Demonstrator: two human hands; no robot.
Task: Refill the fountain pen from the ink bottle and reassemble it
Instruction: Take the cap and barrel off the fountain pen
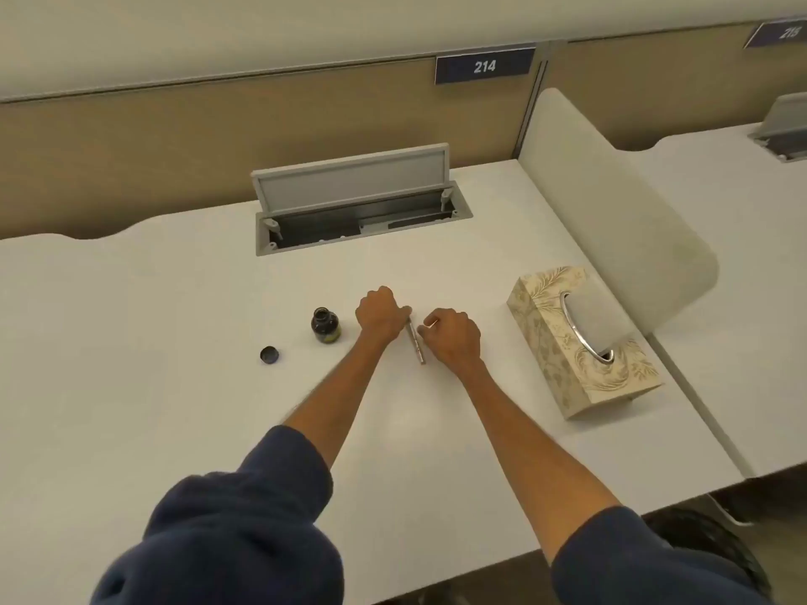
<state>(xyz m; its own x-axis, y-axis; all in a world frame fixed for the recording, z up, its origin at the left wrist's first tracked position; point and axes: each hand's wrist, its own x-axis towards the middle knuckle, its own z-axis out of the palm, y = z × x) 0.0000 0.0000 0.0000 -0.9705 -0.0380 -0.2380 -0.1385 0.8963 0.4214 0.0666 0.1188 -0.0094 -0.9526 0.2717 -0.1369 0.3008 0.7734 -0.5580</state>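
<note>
Gripping slim metallic pen [415,342], left hand [377,314]; round glass ink bottle [325,326] uncapped.

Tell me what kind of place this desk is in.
Probably a shared office or study hall with numbered seats: a 214 sign on the partition, a pop-up cable box in the desk, and a matching desk with sign 215 next door.

We see even, soft indoor light from above, leaving only faint shadows under the forearms on the white desk [131,342]. No hard glare. The wide lens bends the desk's far edge and the partition [174,137]; fine detail looks slightly soft throughout.
</note>
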